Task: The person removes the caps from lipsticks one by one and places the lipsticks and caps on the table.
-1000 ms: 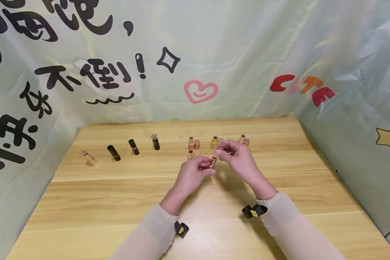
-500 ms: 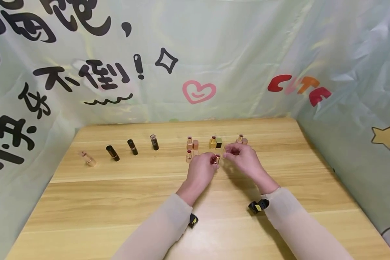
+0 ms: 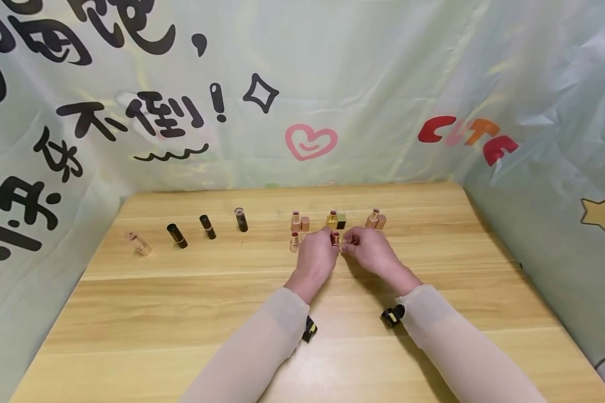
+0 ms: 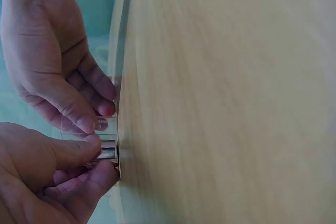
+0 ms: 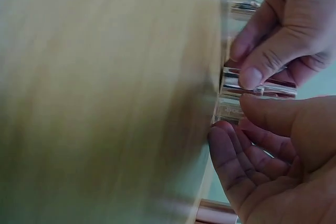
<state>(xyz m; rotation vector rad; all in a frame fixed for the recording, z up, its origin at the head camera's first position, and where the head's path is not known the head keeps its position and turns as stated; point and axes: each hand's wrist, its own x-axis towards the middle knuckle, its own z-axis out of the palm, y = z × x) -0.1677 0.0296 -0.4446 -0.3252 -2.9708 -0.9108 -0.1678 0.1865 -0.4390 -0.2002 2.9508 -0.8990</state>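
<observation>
My left hand [image 3: 319, 254] pinches an uncapped lipstick [image 3: 335, 239] with a shiny metallic tube, standing upright at the table surface. Beside it, my right hand [image 3: 375, 249] has thumb and fingers on a clear lipstick cap [image 4: 105, 125], which sits low by the tabletop right next to the tube. In the right wrist view the lipstick tube [image 5: 257, 85] and the clear cap [image 5: 231, 109] stand side by side. Just left of my left hand is another open lipstick [image 3: 294, 240] with a red tip; its clear cap is mostly hidden by the hand.
Behind the hands stand a rose-gold lipstick [image 3: 296, 221], a gold lipstick [image 3: 331, 220] with a black cap [image 3: 341, 221], and another rose-gold lipstick [image 3: 375, 217]. Further left lie several closed lipsticks, including a black one [image 3: 177, 235] and a pink one [image 3: 140, 245]. A printed curtain [image 3: 383, 84] surrounds the table.
My left hand has moved forward and right, bringing the lipstick from a tilted, raised position down to the table. My right hand has lowered the clear cap beside it.
</observation>
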